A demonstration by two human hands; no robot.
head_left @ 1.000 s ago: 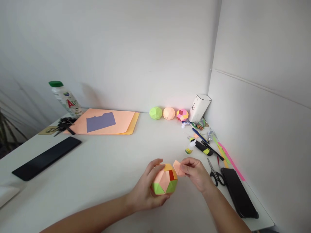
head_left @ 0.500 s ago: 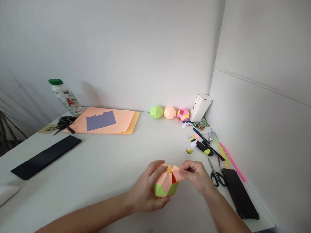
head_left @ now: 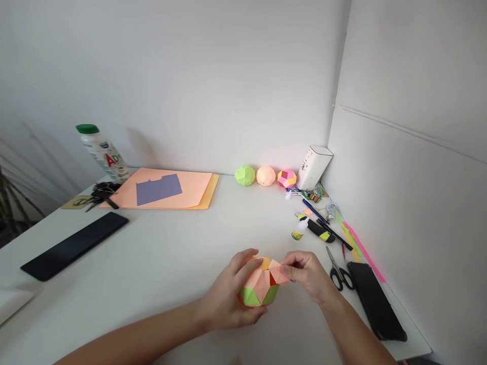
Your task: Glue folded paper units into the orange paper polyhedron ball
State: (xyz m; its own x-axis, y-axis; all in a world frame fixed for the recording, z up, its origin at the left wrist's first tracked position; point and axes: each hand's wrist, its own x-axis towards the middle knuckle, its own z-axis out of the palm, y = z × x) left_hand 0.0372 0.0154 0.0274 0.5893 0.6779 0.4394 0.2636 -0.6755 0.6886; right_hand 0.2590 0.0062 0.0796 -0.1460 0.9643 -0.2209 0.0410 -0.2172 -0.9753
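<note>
Near the front of the white table, my left hand [head_left: 232, 294] is wrapped round a faceted paper ball [head_left: 261, 286] with peach, green and yellow faces. The thumb supports it from below and the fingers lie over its left and top. On the ball's upper right is a gap with a dark red inside. Over that gap, my right hand [head_left: 306, 274] pinches a peach paper flap [head_left: 277, 271] between thumb and forefinger. I cannot tell whether the flap is joined to the ball. My left palm hides the ball's left side.
Three finished-looking paper balls [head_left: 266, 176] stand by the wall beside a white box [head_left: 314, 167]. At right lie a glue bottle [head_left: 299, 230], a cutter [head_left: 319, 230], scissors [head_left: 338, 271] and a phone [head_left: 376, 301]. Peach paper sheets [head_left: 194, 187], a bottle [head_left: 102, 152] and a black slab [head_left: 76, 246] are left.
Both hands keep nearly the same place and grip. The peach flap lies slightly lower over the gap, and less of the red inside shows.
</note>
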